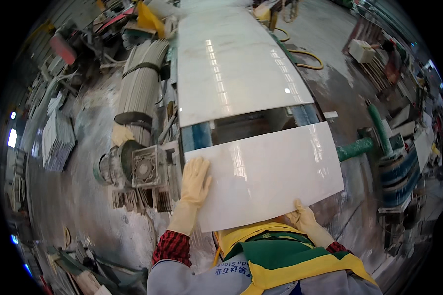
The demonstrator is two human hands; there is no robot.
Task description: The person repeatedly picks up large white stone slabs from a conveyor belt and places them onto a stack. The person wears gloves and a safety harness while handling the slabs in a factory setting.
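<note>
A glossy white stone slab (270, 172) lies crosswise in front of me at the near end of a conveyor. My left hand (194, 184), in a cream rubber glove, rests flat along its left edge with fingers stretched forward and thumb apart. At the near edge, right of the middle, my right hand (302, 216) in a matching glove grips the slab; some of its fingers are hidden beneath. Farther off, a larger white slab (246, 69) lies on the same conveyor, separated from the near one by a gap where blue belts (198, 136) show.
A motor with a gearbox (145, 167) sits close by the conveyor's left side. Behind it is a strapped bundle of stone strips (142, 69). Green pipework (357, 148) juts out at right. A stack of slabs (58, 140) stands far left, and another person (393, 64) is far right.
</note>
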